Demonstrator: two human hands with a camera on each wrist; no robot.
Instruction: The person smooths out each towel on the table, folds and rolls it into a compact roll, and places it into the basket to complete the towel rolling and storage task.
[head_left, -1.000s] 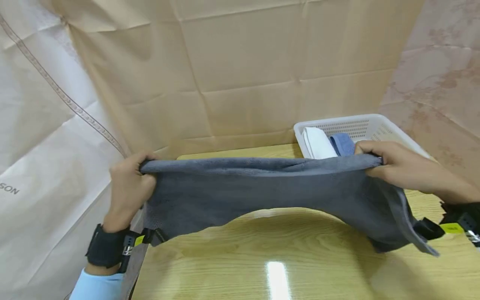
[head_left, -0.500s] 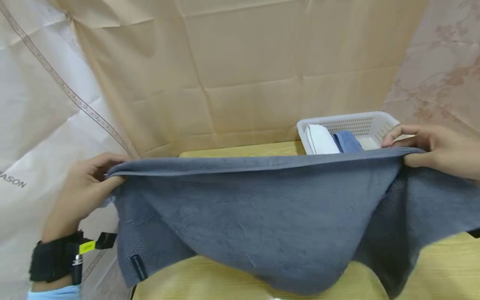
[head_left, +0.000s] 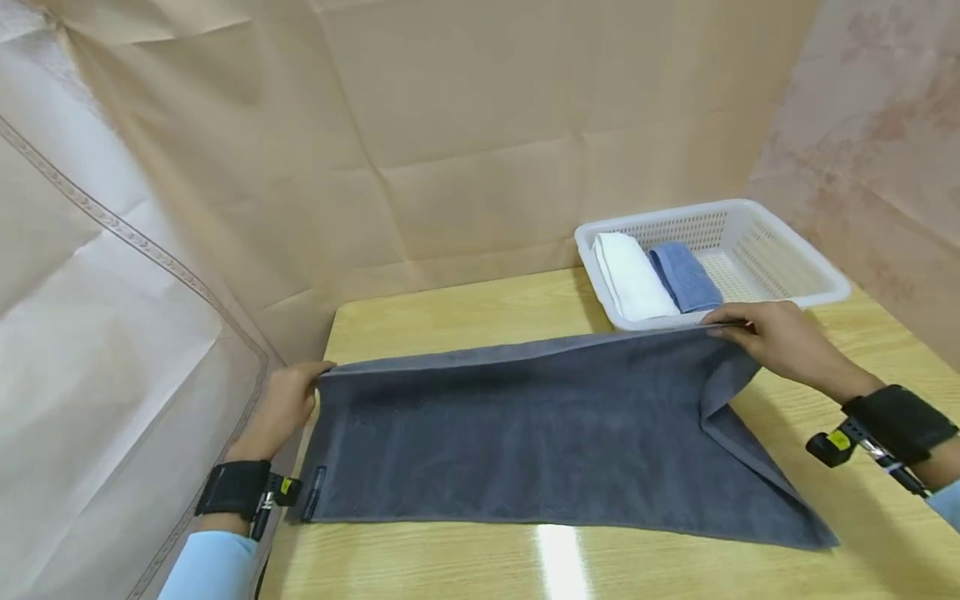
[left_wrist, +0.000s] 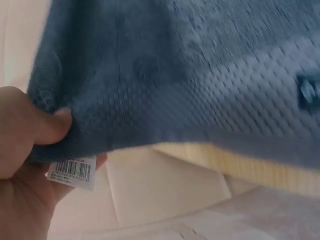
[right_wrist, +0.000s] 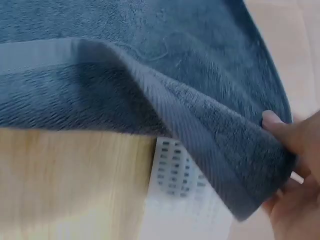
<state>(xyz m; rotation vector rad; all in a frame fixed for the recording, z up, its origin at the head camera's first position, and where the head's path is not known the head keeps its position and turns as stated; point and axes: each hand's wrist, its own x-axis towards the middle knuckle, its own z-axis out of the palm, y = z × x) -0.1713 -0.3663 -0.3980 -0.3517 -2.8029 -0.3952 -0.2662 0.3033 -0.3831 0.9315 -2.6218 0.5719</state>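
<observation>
A dark grey towel stretches wide between both hands, its lower edge lying on the wooden table. My left hand pinches its upper left corner; in the left wrist view the thumb presses on the towel beside a white barcode tag. At the upper right corner my right hand pinches the cloth between thumb and fingers, just in front of the basket. The right end of the towel is folded over on itself, and its ribbed border shows in the right wrist view on the towel.
A white plastic basket stands at the back right of the table. It holds a folded white towel and a folded blue towel on its left side. Cloth sheets hang behind and at the left.
The towel, held up and hanging in folds half a second ago, has come down and forward with both hands. Its lower edge has spread flat on the table.
</observation>
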